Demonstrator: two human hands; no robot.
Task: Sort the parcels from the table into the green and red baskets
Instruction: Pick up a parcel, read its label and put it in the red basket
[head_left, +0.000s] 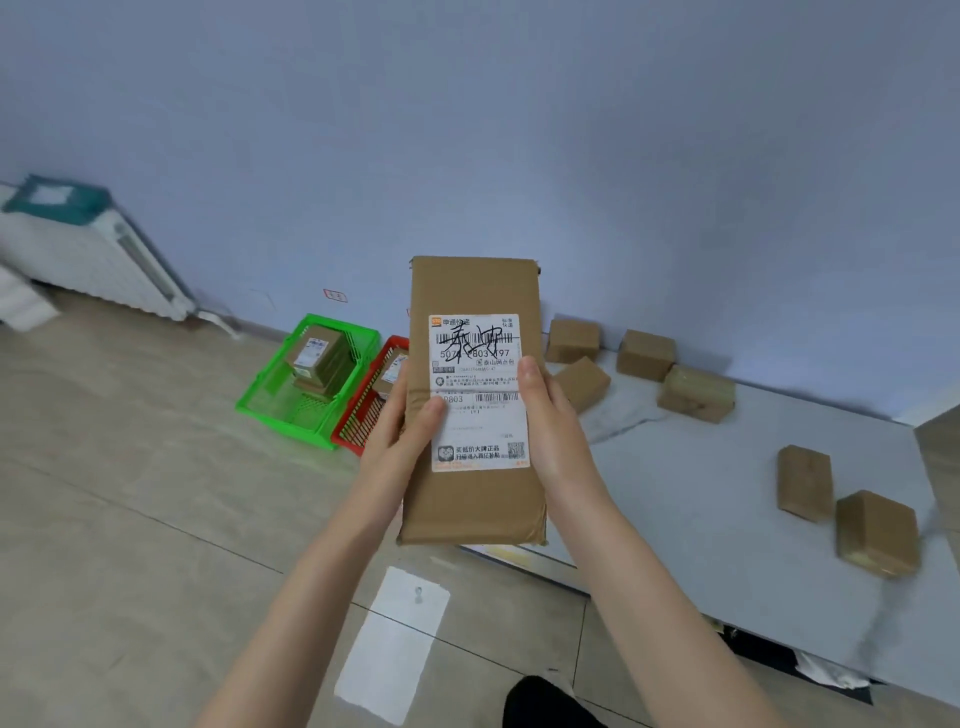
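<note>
**Long flat parcel (470, 501) up off the table (701, 493), drop pending**

The parcel is in the air, upright, btwn both hands, w/ its label (480, 358) facing the camera. L hand (400, 431) grasps the left long edge, thumb on the front over the label, fingers behind. R hand (550, 421) grasps the right long edge the same way, thumb laid up the front. Both grip at approx mid-height.

Handling, as a guess: thin cardboard pack, prob light, since a mid-edge pinch holds it straight. Looks fairly stiff, but the corners are rounded and the face shows a slight crease, so it could flex if squeezed hard. Paper surface, not slippery. Best hold = the long edges, where the hands are now. One hand round the middle should do for the drop. Contents unknown, so set it in, don't fling.

Room: green basket (270, 364) and red basket (363, 410) sit on the floor beyond and left of the grip, side by side. Can't tell if they touch. The red one is partly hidden behind L hand and the parcel. Green holds a sorted box (318, 356); red shows one too. The parcel is long, so it prob goes in lengthwise. Path leftwards looks open. The table edge runs below and right of the grip. Six small boxes (696, 393) lie on it, four just beyond R hand, two well off right. A paper sheet (395, 639) lies on the floor below the grip, a poss slip underfoot.
</note>
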